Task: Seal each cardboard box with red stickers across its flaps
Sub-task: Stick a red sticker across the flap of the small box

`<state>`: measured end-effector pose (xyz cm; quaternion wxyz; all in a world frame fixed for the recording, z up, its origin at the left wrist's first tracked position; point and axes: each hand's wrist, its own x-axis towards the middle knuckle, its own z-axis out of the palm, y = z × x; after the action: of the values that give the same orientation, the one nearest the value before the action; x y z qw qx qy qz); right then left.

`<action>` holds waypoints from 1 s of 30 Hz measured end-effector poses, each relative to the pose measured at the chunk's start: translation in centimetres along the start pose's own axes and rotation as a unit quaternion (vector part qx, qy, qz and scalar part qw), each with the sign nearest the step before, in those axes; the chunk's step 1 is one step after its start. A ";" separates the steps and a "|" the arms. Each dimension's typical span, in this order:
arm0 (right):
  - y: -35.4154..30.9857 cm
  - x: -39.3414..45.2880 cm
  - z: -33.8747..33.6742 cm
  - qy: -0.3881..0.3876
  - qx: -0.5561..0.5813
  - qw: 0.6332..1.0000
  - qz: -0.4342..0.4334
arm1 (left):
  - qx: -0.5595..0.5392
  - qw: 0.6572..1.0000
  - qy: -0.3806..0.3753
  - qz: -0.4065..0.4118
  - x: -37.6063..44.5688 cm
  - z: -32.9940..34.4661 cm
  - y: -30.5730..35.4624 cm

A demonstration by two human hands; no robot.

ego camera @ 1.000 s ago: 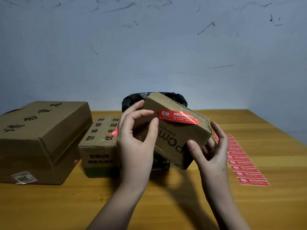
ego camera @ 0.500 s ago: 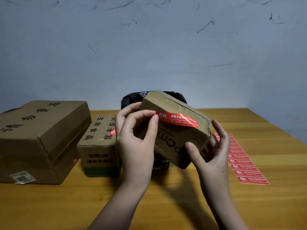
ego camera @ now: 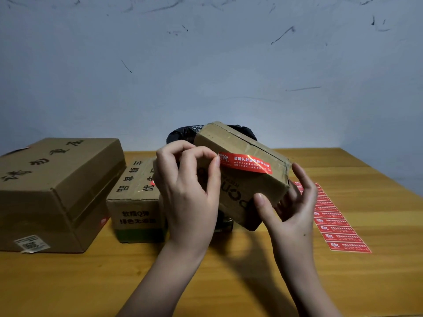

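A small cardboard box [ego camera: 249,186] is held tilted above the table between both hands. A red sticker [ego camera: 246,163] lies across its upper edge. My left hand [ego camera: 190,191] has its fingers curled, with thumb and fingertip pinching the sticker's left end against the box. My right hand [ego camera: 294,202] cups the box's lower right corner from beneath, thumb on the front face. A strip of red stickers [ego camera: 333,218] lies flat on the table to the right.
A large cardboard box [ego camera: 52,191] stands at the left, and a medium box [ego camera: 135,202] sits beside it, partly behind my left hand. A black plastic bag [ego camera: 180,133] shows behind the held box. The wooden table [ego camera: 229,282] meets a grey wall at the back.
The box has tipped slightly, and my left thumb and fingers have slid along to the sticker's left end. My right hand keeps its hold under the box.
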<state>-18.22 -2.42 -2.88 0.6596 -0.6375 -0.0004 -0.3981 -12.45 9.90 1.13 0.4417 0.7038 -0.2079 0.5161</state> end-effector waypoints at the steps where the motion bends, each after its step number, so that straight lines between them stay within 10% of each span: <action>1: 0.0 0.0 0.0 0.001 0.001 1.000 0.000 | 0.001 1.000 -0.004 0.008 0.0 0.0 0.0; 30: 0.4 0.3 -0.3 0.024 0.001 1.000 -0.002 | -0.080 0.989 -0.084 -0.086 1.1 -0.6 1.3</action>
<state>-17.96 -2.89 -3.08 0.6593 -0.6274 0.0139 -0.4142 -13.32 9.86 2.76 0.5209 0.7219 -0.2233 0.3970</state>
